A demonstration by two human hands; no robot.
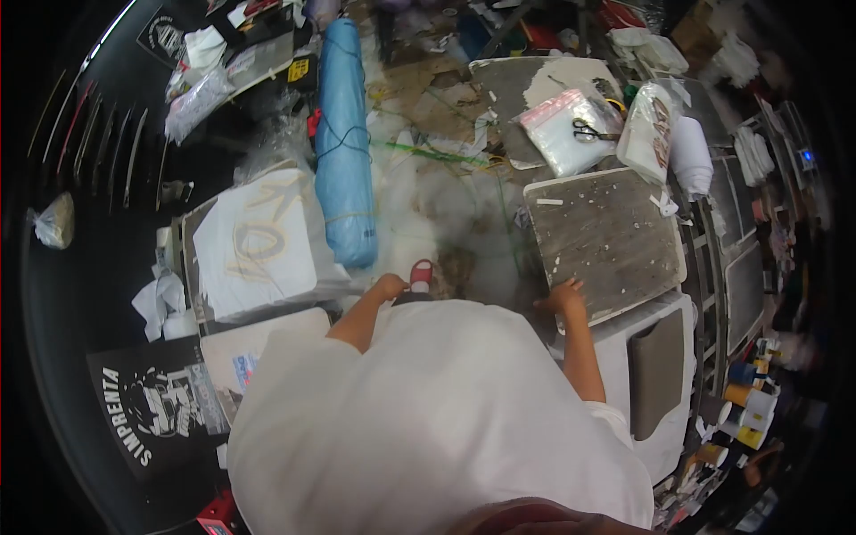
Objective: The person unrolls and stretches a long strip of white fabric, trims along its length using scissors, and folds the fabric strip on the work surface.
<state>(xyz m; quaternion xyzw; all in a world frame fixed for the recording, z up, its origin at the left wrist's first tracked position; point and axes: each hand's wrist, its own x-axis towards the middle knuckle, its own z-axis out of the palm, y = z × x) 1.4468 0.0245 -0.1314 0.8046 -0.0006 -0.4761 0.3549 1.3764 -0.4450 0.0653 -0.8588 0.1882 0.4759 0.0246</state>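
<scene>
My left hand (390, 287) hangs in front of my body on the left, near the lower end of a long blue wrapped roll (343, 152); its fingers look curled, but whether they hold anything is too small to tell. On the right, my right hand (563, 297) is at the near left corner of a worn grey board (606, 241), fingers spread and nothing in them. A red shoe (422, 272) shows on the floor between the hands. White cloth with a faint printed design (254, 245) covers a surface at the left.
Black scissors (593, 132) lie on clear plastic bags (563, 147) at the upper right, beside a white wrapped bundle (646, 134). Green cords (437, 152) cross the littered floor. Several jars and tubs (753, 410) crowd the lower right. A black printed sheet (160, 406) is at lower left.
</scene>
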